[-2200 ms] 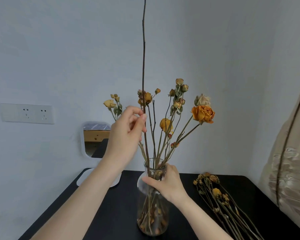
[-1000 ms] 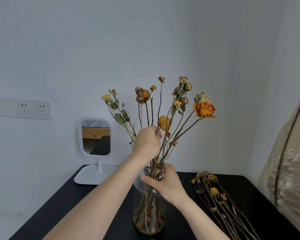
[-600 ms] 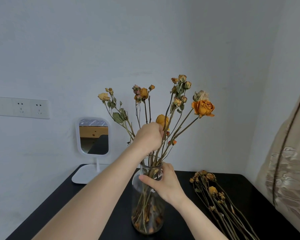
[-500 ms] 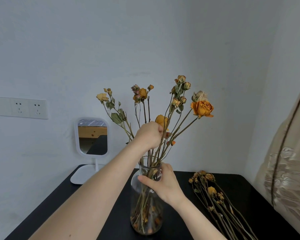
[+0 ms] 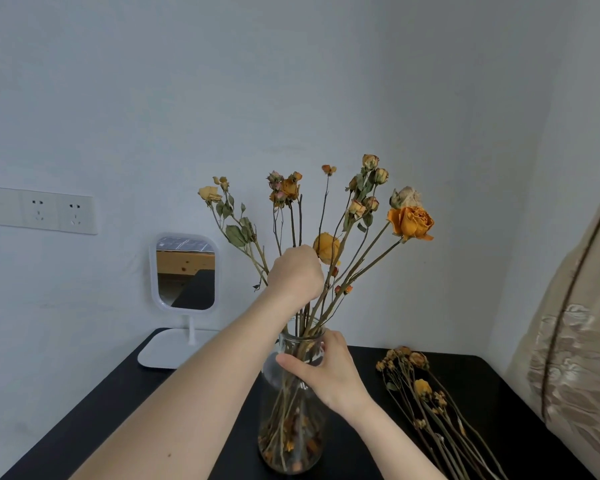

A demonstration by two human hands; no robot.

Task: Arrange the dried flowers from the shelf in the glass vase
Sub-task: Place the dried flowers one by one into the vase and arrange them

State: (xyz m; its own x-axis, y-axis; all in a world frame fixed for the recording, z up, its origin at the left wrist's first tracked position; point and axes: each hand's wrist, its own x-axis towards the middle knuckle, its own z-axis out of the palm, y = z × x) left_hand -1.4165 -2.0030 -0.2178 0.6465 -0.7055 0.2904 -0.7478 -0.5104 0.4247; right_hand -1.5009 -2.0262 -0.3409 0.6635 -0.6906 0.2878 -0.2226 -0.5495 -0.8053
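A clear glass vase [image 5: 291,434] stands on the black table [image 5: 118,410], holding several dried flowers [image 5: 409,221] that fan out above it. My left hand [image 5: 295,273] is curled around stems a little above the vase mouth; one thin stem with a small orange bud [image 5: 328,169] rises from it. My right hand [image 5: 321,370] grips the vase neck from the right, thumb across the front. A loose bunch of dried flowers [image 5: 426,403] lies flat on the table to the right of the vase.
A white-framed standing mirror [image 5: 184,271] sits at the table's back left corner against the wall. A wall socket plate [image 5: 39,209] is at the left. A beige curtain [image 5: 582,341] hangs along the right edge. The table's left edge runs diagonally toward me.
My left hand has lowered a long stem into the vase, sliding from high on it down to just above the mouth. My right hand has stayed on the vase neck.
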